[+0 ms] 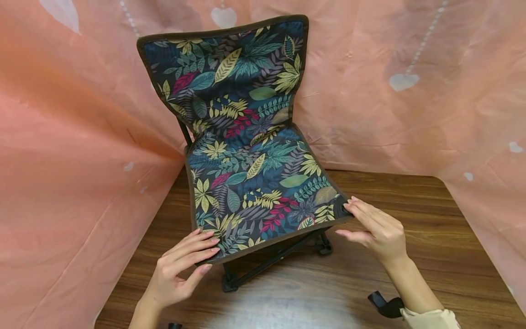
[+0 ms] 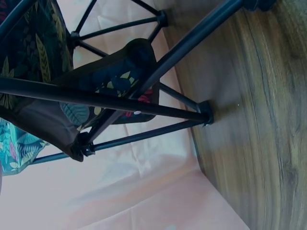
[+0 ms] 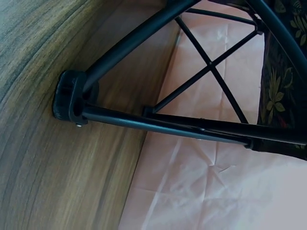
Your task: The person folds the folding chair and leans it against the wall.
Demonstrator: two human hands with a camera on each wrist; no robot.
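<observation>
On the wooden table (image 1: 411, 274), small leaf-print fabric folding chair (image 1: 250, 178); left hand (image 1: 181, 269) rests straight fingers on its front edge; right hand (image 1: 376, 228) pinches the front corner.

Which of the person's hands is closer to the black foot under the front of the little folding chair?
Left. The left hand rests on the seat's front corner, just beside the black foot on the wooden floor. The right hand pinches the seat's opposite front corner, farther away.

Head view looks down and forward from close above the folding chair (image 1: 250, 151). Both wrist views sit low beside the surface (image 2: 268, 120), facing up under the chair's black frame (image 3: 158, 124).
</observation>
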